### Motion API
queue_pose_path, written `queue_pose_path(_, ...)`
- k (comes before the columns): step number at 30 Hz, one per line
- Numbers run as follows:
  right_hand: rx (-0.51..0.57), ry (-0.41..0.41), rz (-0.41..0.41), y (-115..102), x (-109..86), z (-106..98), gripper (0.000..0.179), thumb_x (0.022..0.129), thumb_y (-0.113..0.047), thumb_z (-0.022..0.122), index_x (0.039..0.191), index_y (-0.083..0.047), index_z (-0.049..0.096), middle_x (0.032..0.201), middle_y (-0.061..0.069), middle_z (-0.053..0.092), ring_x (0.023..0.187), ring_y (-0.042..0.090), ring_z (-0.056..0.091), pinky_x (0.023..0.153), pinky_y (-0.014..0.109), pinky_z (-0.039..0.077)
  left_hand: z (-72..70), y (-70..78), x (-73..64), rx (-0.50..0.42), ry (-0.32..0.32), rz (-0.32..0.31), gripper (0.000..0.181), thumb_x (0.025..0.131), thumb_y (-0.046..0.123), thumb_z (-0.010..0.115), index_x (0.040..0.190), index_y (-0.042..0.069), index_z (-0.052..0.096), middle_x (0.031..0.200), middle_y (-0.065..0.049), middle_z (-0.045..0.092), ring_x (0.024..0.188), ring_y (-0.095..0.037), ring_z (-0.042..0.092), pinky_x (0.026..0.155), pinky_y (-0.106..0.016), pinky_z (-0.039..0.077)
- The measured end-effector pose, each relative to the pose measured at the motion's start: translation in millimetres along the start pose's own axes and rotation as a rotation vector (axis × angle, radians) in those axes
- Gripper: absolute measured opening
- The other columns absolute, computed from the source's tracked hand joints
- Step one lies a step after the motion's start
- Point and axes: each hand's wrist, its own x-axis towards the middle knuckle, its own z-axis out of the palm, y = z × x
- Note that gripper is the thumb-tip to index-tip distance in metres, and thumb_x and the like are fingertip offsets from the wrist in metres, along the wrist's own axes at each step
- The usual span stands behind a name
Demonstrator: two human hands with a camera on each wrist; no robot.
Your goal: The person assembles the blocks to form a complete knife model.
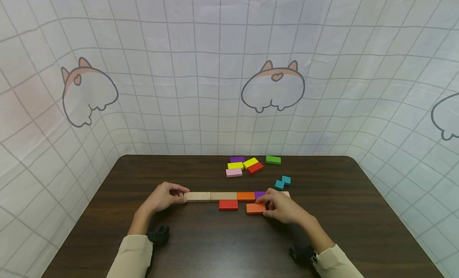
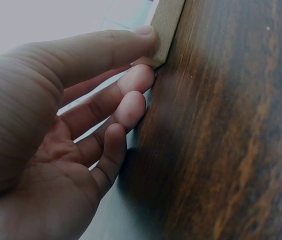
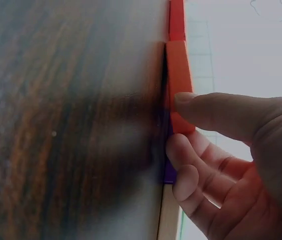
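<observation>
A row of flat blocks runs across the table, starting with a plain wood block (image 1: 198,196) at its left end. My left hand (image 1: 166,197) pinches that end, thumb (image 2: 143,42) on the near face. With thumb and fingers, my right hand (image 1: 284,206) grips an orange block (image 1: 255,208) by its right end, just in front of the row. A red block (image 1: 228,205) lies to its left, along the row's near side. Farther along the row come another plain wood block (image 1: 224,196), an orange one (image 1: 245,196) and a purple one (image 1: 259,195), partly hidden by the right hand.
Behind the row lie two small blue blocks (image 1: 279,185). Farther back is a loose group with a pink block (image 1: 234,172), a red block (image 1: 255,168), yellow and purple ones, and a green block (image 1: 273,160). A patterned cloth (image 1: 215,126) rises at the table's back edge.
</observation>
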Motion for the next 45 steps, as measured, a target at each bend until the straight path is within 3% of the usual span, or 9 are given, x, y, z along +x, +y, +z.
queue_pose_path(14, 0.038, 0.023, 0.017, 1, 0.0, 0, 0.020, 0.094, -0.016, 0.076, 0.113, -0.014, 0.074, 0.097, 0.000, 0.060, 0.077, 0.009, 0.052, 0.068, 0.023, 0.048, -1.3, 2.8, -2.5, 0.000, -0.001, 0.006, 0.024, 0.090, 0.017, 0.079, 0.114, 0.013, 0.079, 0.088, -0.002, 0.069, 0.077, -0.017, 0.059, 0.070, -0.032, 0.049)
queue_pose_path(33, -0.011, 0.058, 0.039, -4, 16.4, 8, 0.021, 0.093, -0.015, 0.076, 0.114, -0.015, 0.075, 0.086, -0.007, 0.062, 0.076, 0.011, 0.053, 0.069, 0.024, 0.048, -0.7, 1.7, -1.3, 0.009, 0.001, 0.012, 0.025, 0.090, 0.017, 0.080, 0.114, 0.012, 0.079, 0.088, -0.002, 0.070, 0.076, -0.017, 0.058, 0.069, -0.030, 0.049)
queue_pose_path(45, -0.026, 0.058, -0.003, -9, 24.0, 10, 0.020, 0.094, -0.015, 0.075, 0.113, -0.015, 0.075, 0.087, -0.007, 0.064, 0.077, 0.010, 0.054, 0.072, 0.025, 0.049, -0.5, 3.9, -2.8, 0.012, -0.001, 0.009, 0.026, 0.089, 0.018, 0.080, 0.115, 0.012, 0.079, 0.088, -0.002, 0.069, 0.077, -0.017, 0.058, 0.069, -0.030, 0.048)
